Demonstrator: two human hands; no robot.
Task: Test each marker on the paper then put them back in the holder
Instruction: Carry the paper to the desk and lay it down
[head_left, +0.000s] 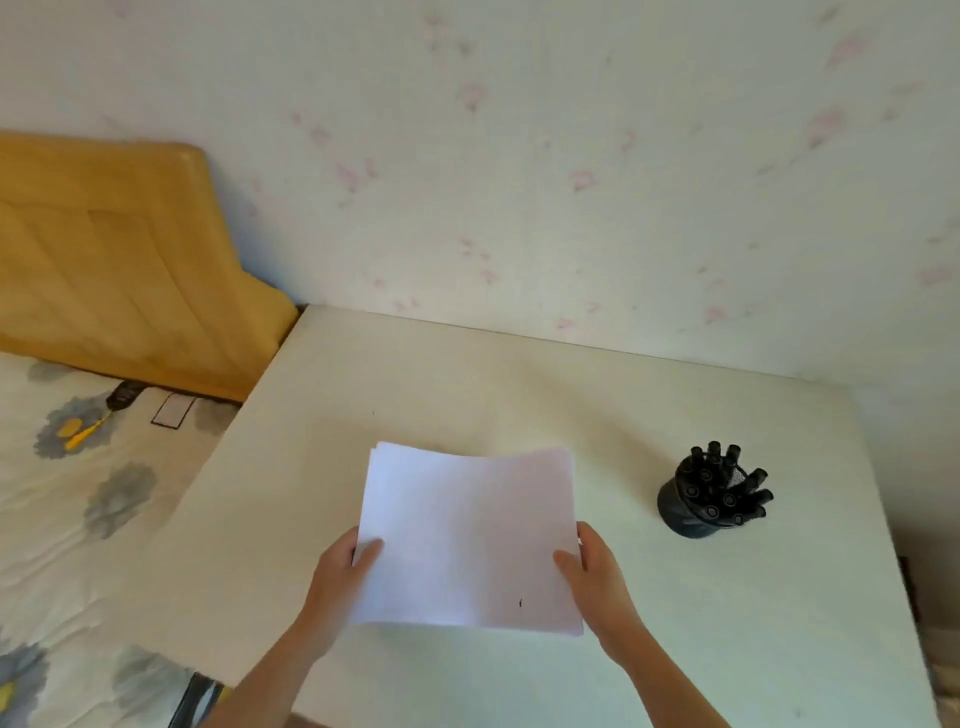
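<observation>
- I judged this the set-up step: the paper (470, 535) was in both my hands and no marker had been tested, since all of them sat capped in the holder.
- My left hand (340, 574) pinched the sheet's left edge at about 9 o'clock, thumb on top and fingers hidden beneath.
- My right hand (592, 569) pinched the right edge at about 3 o'clock in the same way, thumb across the top.
- The paper was white and looked like a thin stack, since a second edge showed at its far corner. It bowed a little and carried one tiny dark fleck near its lower right. I could not tell whether it lay on the table (519, 384) or hung just above it.
- Next, I reckoned, the sheet had to lie flat, and then my right hand had to reach toward 2 o'clock for one marker.
- The holder (691, 512) stood well apart from the paper at 2 o'clock, dark, round and upright.
- The markers (724, 486) fanned out of it, all black, caps up.
</observation>
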